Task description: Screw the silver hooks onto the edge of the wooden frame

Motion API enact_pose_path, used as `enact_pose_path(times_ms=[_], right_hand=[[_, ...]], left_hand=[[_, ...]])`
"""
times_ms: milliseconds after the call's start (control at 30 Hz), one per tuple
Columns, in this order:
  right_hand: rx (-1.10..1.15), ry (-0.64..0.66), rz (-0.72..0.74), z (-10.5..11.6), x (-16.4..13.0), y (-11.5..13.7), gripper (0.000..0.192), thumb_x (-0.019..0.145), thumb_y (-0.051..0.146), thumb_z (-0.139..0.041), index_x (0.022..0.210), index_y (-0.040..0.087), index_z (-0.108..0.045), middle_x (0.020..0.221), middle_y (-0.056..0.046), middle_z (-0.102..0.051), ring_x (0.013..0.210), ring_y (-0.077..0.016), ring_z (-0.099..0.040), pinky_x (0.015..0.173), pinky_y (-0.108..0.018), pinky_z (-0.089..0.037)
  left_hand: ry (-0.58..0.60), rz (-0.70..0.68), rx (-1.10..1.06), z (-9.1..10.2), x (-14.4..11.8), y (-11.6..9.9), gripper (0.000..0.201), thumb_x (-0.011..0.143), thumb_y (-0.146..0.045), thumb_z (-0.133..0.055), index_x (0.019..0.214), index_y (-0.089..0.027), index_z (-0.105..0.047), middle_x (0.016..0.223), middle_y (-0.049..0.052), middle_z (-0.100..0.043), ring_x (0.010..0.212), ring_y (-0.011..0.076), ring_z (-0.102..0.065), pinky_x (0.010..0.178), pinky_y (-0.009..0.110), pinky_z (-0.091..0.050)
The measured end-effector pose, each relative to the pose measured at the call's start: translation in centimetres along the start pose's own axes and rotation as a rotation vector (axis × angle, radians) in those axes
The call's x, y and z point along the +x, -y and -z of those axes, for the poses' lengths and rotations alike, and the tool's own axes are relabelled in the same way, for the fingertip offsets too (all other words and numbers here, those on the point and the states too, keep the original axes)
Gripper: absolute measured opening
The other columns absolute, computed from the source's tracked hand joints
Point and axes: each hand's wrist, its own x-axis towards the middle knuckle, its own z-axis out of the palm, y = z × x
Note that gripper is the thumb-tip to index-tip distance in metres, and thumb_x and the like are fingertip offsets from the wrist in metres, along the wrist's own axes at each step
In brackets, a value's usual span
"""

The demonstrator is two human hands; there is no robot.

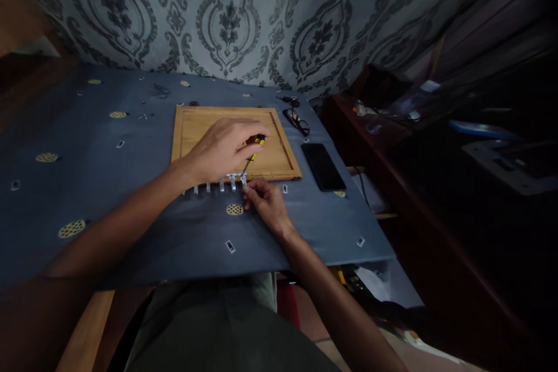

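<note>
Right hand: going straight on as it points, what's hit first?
The silvery clip, which the right hand appears to pinch; beyond it, probably the near edge of the wooden panel, though depth is unclear.

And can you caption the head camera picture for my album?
Left hand holds a screwdriver to a metal clip at the edge of a wooden board; right hand touches the clip.

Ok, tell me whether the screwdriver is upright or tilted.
Tilted: the screwdriver in the left hand leans, its handle farther right than its tip, at a metal clip.
</note>
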Motion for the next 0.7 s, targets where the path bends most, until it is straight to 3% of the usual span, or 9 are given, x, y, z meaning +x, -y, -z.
enact_pose_path(times_ms=[100,300,533,700], right_hand=[[-0.006,-0.009,-0.006,0.03,-0.02,0.03,0.047,0.083,0.068,-0.066,0.072,0.022,-0.060,0.059,0.003,-0.062,0.048,-0.0142,-0.060,0.056,-0.028,-0.047],[-0.009,-0.016,-0.005,0.04,-0.07,0.21,0.046,0.083,0.066,-0.067,0.073,0.022,-0.060,0.060,0.002,-0.064,0.049,-0.0143,-0.061,0.056,-0.028,-0.047],[-0.010,-0.003,0.001,0.12,-0.11,0.21,0.044,0.085,0.064,-0.067,0.072,0.022,-0.061,0.059,0.002,-0.063,0.049,-0.0150,-0.061,0.057,-0.028,-0.048],[-0.010,-0.011,0.005,0.09,-0.07,0.10,0.048,0.083,0.068,-0.067,0.072,0.022,-0.061,0.058,0.002,-0.063,0.048,-0.0150,-0.061,0.056,-0.028,-0.047]], left_hand=[[-0.002,0.002,-0.015,0.08,-0.05,-0.04,0.021,0.094,-0.021,-0.059,0.112,-0.018,-0.069,0.103,0.004,-0.076,0.086,0.0150,-0.068,0.079,0.027,-0.050],[-0.026,-0.014,-0.017,-0.17,-0.02,-0.13,0.013,0.093,-0.025,-0.064,0.101,-0.017,-0.071,0.098,0.005,-0.074,0.088,0.0159,-0.067,0.080,0.028,-0.050],[-0.020,0.021,0.014,0.21,-0.11,-0.05,0.020,0.093,-0.021,-0.061,0.111,-0.019,-0.071,0.104,0.004,-0.077,0.091,0.0167,-0.069,0.084,0.029,-0.051],[-0.016,0.013,0.040,0.16,0.00,-0.33,0.013,0.093,-0.027,-0.066,0.101,-0.018,-0.071,0.102,0.005,-0.075,0.091,0.0176,-0.068,0.080,0.028,-0.048]])
